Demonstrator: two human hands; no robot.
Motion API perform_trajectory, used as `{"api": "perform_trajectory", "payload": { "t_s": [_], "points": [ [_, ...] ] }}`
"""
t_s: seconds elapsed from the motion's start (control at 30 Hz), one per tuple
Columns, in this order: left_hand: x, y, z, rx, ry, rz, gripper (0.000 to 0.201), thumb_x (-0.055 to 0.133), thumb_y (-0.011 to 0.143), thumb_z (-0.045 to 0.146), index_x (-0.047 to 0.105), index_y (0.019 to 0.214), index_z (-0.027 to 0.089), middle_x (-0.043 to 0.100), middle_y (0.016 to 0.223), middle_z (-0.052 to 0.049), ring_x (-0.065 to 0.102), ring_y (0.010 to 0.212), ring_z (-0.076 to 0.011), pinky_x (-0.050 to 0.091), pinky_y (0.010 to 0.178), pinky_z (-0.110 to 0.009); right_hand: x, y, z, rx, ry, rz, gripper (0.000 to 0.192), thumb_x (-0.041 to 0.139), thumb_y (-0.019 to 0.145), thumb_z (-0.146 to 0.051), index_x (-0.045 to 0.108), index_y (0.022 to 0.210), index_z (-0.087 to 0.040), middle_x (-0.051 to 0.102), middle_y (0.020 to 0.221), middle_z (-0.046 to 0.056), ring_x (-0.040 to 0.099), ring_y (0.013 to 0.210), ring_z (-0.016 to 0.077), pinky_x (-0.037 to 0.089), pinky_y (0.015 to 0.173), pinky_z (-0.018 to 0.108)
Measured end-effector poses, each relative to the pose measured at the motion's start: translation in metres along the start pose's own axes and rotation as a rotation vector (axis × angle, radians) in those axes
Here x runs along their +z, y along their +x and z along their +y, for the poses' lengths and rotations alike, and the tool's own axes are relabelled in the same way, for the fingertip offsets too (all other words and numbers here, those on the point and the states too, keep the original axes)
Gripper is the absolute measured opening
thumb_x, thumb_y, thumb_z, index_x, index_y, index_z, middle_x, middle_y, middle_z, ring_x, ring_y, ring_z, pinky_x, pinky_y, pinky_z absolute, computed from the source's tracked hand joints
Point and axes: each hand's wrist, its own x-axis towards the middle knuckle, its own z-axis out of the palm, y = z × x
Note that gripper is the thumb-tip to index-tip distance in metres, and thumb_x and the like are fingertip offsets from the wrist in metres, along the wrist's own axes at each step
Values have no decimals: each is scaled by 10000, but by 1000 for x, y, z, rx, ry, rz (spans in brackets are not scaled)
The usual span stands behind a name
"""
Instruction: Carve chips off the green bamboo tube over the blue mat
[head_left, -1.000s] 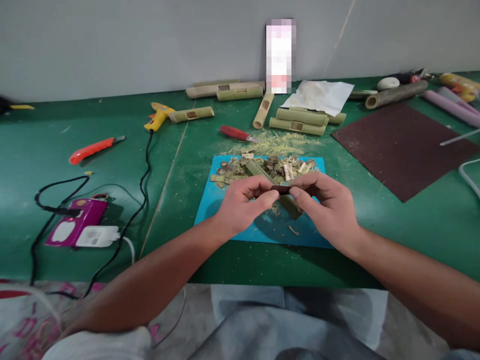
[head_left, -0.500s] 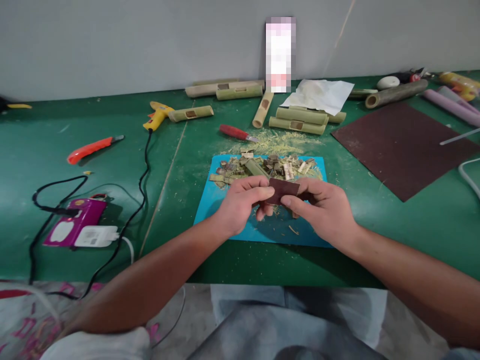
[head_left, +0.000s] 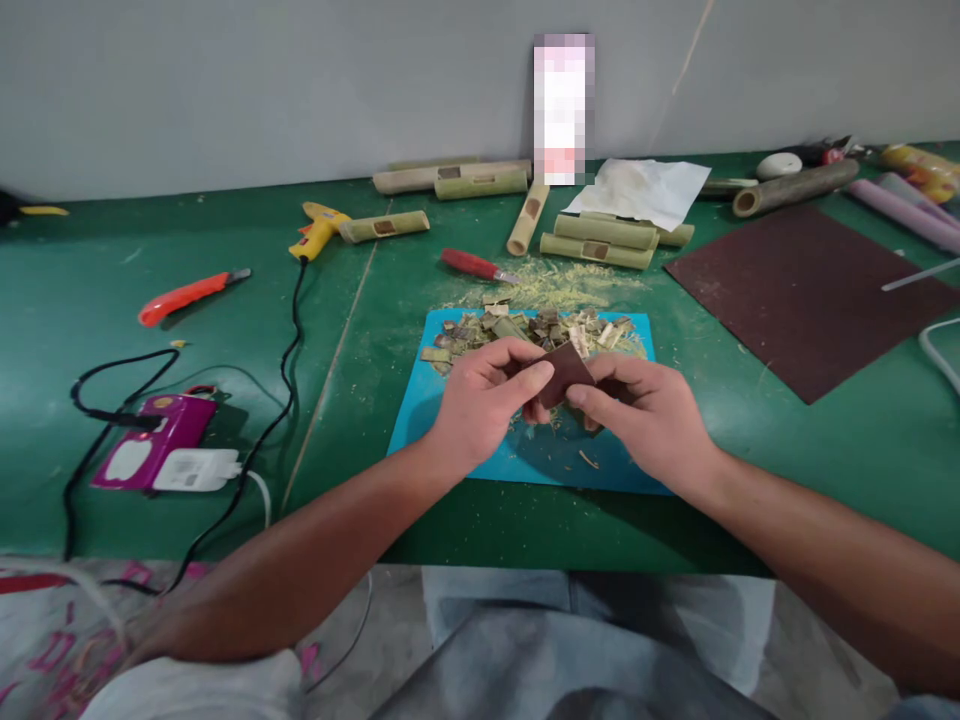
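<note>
Sandpaper piece (head_left: 566, 372): thin, light, flexible, abrasive. My left hand (head_left: 480, 410) and right hand (head_left: 649, 420) both pinch its edges closed, thumb against fingers, above the blue mat (head_left: 450, 425).

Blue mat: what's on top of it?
On the blue mat lies a pile of small bamboo chips and shavings. The hands, left and right, cover its middle, so that part is hidden.

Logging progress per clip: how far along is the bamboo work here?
Done: cut chips heaped on the blue mat, shavings behind, notched bamboo tubes beyond. In hand: left hand and right hand pinch a small brown sandpaper piece. Left: cannot tell.
</note>
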Motion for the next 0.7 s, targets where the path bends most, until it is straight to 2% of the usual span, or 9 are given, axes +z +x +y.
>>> {"api": "perform_trajectory", "payload": {
  "t_s": [0.13, 0.23, 0.3, 0.4, 0.57, 0.7],
  "points": [
    [0, 1, 4, -119, -70, -123, 221, 689, 792, 348, 619, 714, 154, 619, 597, 11, 540, 473, -78, 444, 459, -201, -2, 3, 1, 69, 214, 9, 233, 689, 809, -416, 621, 733, -206, 572, 579, -43, 512, 512, 96, 411, 506, 256],
    [-2, 2, 6, -217, -119, -248, 230, 690, 765, 360, 638, 708, 143, 616, 585, -3, 534, 474, -87, 421, 436, -203, -3, 6, 3, 95, 342, -84, 256, 700, 812, -414, 606, 706, -201, 599, 597, -32, 505, 515, 90, 403, 498, 248],
    [-3, 2, 5, -238, -137, -286, 230, 685, 750, 369, 663, 756, 140, 631, 603, -15, 533, 478, -95, 410, 426, -209, -3, 7, 3, 122, 371, -143, 256, 702, 814, -410, 606, 711, -196, 612, 612, -27, 505, 517, 88, 395, 494, 244],
    [-3, 1, 2, -186, -85, -229, 260, 672, 771, 404, 657, 757, 145, 625, 607, -17, 494, 468, -86, 372, 415, -206, -3, 7, 2, 141, 327, -176, 267, 700, 812, -423, 599, 715, -195, 584, 581, -43, 491, 493, 80, 382, 487, 239],
    [-2, -1, -1, -64, 40, -164, 301, 644, 839, 412, 621, 689, 152, 494, 521, 31, 433, 446, -70, 331, 414, -196, -3, 5, -1, 99, 213, -212, 340, 637, 850, -438, 505, 640, -206, 502, 512, -62, 440, 469, 70, 335, 471, 229],
    [-2, -3, 1, -38, 120, -181, 272, 621, 855, 413, 678, 791, 155, 518, 560, 33, 434, 466, -67, 352, 437, -191, -4, 5, -2, 78, 118, -224, 346, 604, 865, -441, 499, 637, -203, 471, 528, -65, 397, 468, 64, 291, 461, 233]
  ]
}}
